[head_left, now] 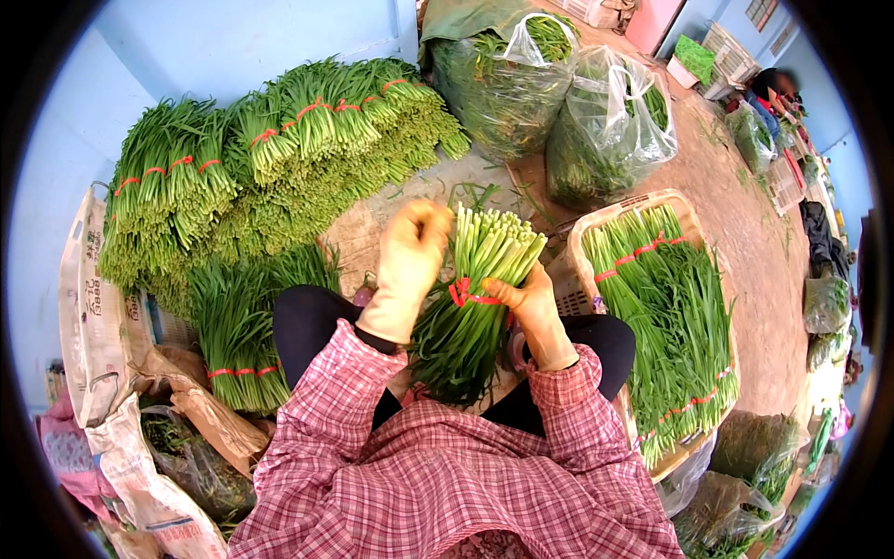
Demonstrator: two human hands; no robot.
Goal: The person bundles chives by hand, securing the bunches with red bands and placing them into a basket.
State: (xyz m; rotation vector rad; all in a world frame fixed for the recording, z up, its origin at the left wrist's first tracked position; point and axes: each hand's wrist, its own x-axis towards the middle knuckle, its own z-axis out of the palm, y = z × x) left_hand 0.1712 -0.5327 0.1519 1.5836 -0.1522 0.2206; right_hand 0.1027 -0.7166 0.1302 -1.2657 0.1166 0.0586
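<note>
A thick bunch of garlic chives (494, 247) stands between my knees, cut pale stems up and dark leaves hanging down. A red tie (470, 293) goes round it. My right hand (535, 312), in a yellowish rubber glove, is closed on the bunch's right side, its thumb across the stems beside the tie. My left hand (414, 261), in a paler glove, is raised just left of the stem ends, apart from them. Its fingers look curled but are smeared by motion, so I cannot tell whether they hold anything.
Tied chive bunches are piled along the blue wall (261, 42), and more bunches (242, 326) lie by my left knee. On my right is a plastic crate (684, 200) full of tied bunches. Stuffed clear bags (610, 140) stand ahead. Another person (778, 88) sits far right.
</note>
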